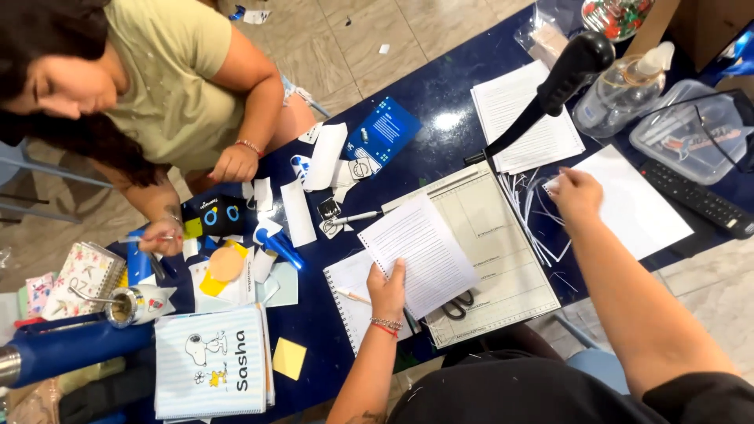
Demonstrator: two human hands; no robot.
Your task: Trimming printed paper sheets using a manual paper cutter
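- Paper is the thing in hand: a white printed sheet with a row of punched holes along one edge [420, 253] lies slanted across the pale gridded board of a paper cutter [495, 259], whose black-handled blade arm [559, 82] stands raised.
- Left hand [387, 292], with bead bracelets at the wrist, rests at the near lower corner of that sheet, thumb on top and fingers closed on the paper's edge.
- Right hand [575, 193] lies well apart from the sheet, beyond the cutter's far edge, fingers curled down onto thin white paper strips [534, 224] beside a plain white sheet [636, 206]; whether it grips a strip I cannot tell.
- Black-handled scissors [458, 305] lie on the board just beside the left hand, partly under the sheet.
- A spiral-bound notebook [345, 292] lies under the sheet's near corner on the dark blue surface [440, 118].
- Across the surface another person's hand [161, 235] holds a thin tool among paper cut-outs.
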